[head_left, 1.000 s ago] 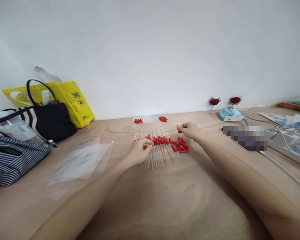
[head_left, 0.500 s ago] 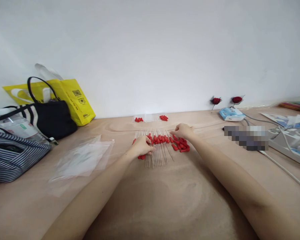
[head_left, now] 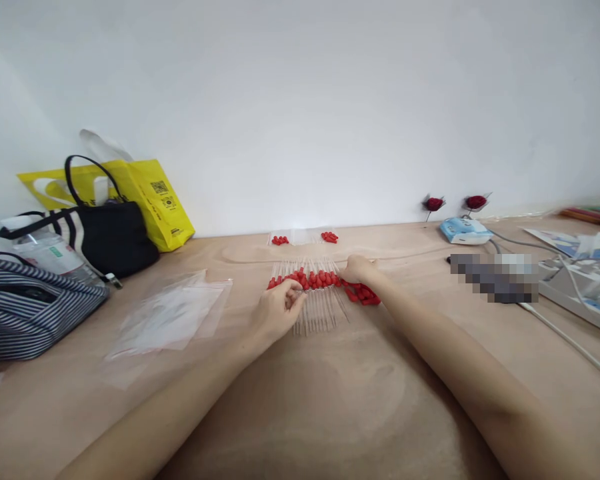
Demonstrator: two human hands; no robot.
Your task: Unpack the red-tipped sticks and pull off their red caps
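Note:
Several slim clear tubes with red rubber bulbs, which look like droppers (head_left: pixel 320 313), lie side by side on the table in two opposed rows. Their red bulbs (head_left: pixel 321 279) meet in the middle. My left hand (head_left: pixel 280 308) is at the near left of the rows, thumb and fingertips pinched together; what they hold, if anything, is hidden. At the right end of the rows my right hand (head_left: pixel 359 269) has its fingers closed, with the fingertips by the bulbs and their contents out of sight. Just below it sits a pile of loose red bulbs (head_left: pixel 364 295).
Flat clear zip bags (head_left: pixel 173 320) lie to the left, beside a striped pouch (head_left: pixel 40 313), a black bag (head_left: pixel 115 237) and a yellow bag (head_left: pixel 165 207). More red bulbs (head_left: pixel 280 240) lie near the wall. At right are a tissue pack (head_left: pixel 465 231) and a power strip (head_left: pixel 580 287).
My right hand has moved left and slightly down, to the end of the rows. My left hand has drawn a little back toward me, uncovering more bulbs. The view has shifted slightly.

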